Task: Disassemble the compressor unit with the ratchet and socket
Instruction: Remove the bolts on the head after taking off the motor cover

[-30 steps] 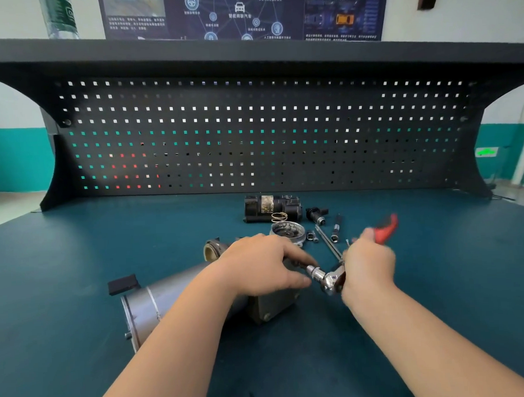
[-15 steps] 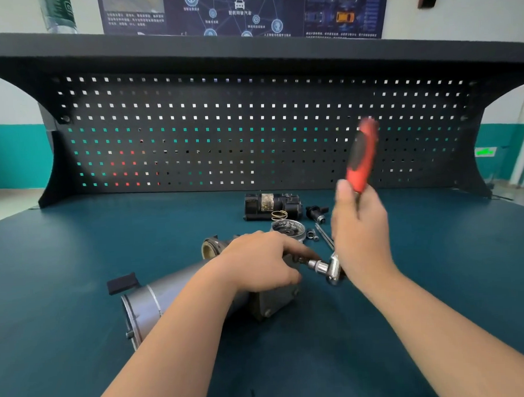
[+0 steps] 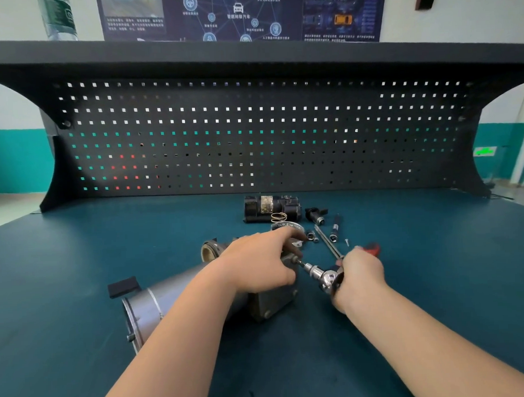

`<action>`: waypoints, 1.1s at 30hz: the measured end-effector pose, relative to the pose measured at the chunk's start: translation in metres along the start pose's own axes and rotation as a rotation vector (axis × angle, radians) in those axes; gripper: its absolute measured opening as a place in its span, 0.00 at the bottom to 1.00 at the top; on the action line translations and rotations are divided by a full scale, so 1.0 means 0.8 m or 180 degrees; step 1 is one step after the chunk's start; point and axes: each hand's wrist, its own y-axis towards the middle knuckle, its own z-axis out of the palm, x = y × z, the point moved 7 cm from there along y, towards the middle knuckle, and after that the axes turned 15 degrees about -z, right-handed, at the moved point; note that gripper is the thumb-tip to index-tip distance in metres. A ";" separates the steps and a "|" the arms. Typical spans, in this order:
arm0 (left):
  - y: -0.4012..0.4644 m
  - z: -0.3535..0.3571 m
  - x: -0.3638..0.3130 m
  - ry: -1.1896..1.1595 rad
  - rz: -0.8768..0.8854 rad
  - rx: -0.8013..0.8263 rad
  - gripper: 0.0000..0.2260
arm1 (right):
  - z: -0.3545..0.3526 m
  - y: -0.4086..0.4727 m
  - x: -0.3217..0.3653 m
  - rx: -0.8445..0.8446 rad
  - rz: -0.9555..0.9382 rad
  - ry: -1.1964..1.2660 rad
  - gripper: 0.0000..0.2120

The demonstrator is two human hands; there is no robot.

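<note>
At lower centre of the frame we see the compressor unit [image 3: 157, 302] lying on the teal surface [image 3: 62, 267], our left hand [image 3: 257, 264] gripping its top. Our right hand [image 3: 358, 272] clasps the ratchet [image 3: 330, 278], its socket [image 3: 307, 267] against the unit's end; loose parts [image 3: 331, 234] lie just behind.

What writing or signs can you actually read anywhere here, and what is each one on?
Nothing can be quoted with certainty.
Wall poster: Chinese captions and diagram labels, too small and blurred to read.
Bottle on the top shelf: green label, print illegible.
Green sign on the far wall: a glowing shape, no legible words.
Black motor unit on the bench: gold plate, text too small.
Ratchet and compressor unit: no markings visible.
</note>
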 end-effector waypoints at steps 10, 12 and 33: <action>-0.003 0.000 -0.007 0.0379 0.0145 -0.0142 0.03 | 0.057 -0.138 0.103 0.2053 -0.6169 -0.1476 0.12; -0.005 -0.003 -0.002 0.0331 -0.0032 -0.0219 0.05 | 0.052 -0.112 0.110 0.1754 -0.5374 -0.1186 0.11; -0.043 0.086 -0.027 -0.4741 -0.1945 0.0643 0.20 | 0.045 -0.064 0.111 0.1831 -0.3984 -0.0959 0.10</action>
